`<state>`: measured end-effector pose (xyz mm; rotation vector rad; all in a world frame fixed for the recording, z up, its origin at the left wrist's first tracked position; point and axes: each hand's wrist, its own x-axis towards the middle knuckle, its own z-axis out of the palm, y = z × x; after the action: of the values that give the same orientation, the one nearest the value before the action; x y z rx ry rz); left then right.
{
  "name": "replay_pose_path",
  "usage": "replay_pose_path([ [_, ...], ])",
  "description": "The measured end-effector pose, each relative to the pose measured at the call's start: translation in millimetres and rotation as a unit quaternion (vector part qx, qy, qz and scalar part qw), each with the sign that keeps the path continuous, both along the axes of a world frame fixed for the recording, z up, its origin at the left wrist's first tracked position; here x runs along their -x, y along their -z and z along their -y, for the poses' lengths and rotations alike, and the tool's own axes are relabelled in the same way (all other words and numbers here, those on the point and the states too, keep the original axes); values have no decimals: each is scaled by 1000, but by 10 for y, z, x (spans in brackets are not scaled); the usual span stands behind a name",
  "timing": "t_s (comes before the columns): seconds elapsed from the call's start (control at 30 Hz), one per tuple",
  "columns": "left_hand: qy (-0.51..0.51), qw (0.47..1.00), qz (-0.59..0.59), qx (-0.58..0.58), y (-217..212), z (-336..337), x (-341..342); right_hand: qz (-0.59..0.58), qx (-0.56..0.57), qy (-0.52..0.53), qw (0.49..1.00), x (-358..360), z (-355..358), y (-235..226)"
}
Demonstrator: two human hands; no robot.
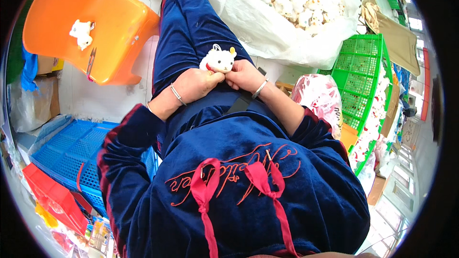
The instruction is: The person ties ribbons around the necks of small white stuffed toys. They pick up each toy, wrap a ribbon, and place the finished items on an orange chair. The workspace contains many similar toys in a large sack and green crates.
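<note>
A small white plush animal (pixel 219 59) with dark eyes, a yellow spot on top, a white loop and a bit of red at its neck rests over my lap. My left hand (pixel 197 85) is closed, its thumb and fingers pinching the plush's lower left side. From the other side, my right hand (pixel 243 75) grips the plush's lower edge with bent fingers. Both hands nearly meet beneath it, and the fingertips are partly hidden.
On the orange stool (pixel 71 5) at left lie another white plush piece (pixel 82 33) and thread snips (pixel 91 62). Ahead, a large clear plastic bag (pixel 282 43) holds many plush pieces (pixel 306 0). A green crate (pixel 356 74) stands at right, a blue crate (pixel 71 148) and red bin (pixel 52 196) at left.
</note>
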<state>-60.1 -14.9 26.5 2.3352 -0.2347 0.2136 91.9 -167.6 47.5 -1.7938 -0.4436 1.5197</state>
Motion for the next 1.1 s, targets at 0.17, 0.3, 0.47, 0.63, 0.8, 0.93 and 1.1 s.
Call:
replay_pose_path([
  [0.17, -164, 909, -148, 355, 37, -22, -87, 71, -49, 24, 996, -13, -149, -83],
  [0.3, -231, 789, -185, 538, 192, -64, -237, 138, -72, 36, 987, -119, -274, 48],
  [0.47, -255, 742, -199, 587, 235, -194, -276, 139, -76, 37, 987, -191, -404, 129],
  [0.63, -269, 666, -253, 648, 175, -279, -252, 88, -75, 57, 992, -167, -437, 72],
  [0.8, -275, 674, -261, 634, 200, -229, -267, 33, -93, 82, 992, -219, -392, 143],
  [0.93, -265, 713, -244, 601, 277, -171, -268, 83, -95, 45, 991, -197, -365, 207],
  [1.1, -259, 693, -223, 635, 230, -54, -231, 81, -113, 48, 989, -160, -297, 182],
])
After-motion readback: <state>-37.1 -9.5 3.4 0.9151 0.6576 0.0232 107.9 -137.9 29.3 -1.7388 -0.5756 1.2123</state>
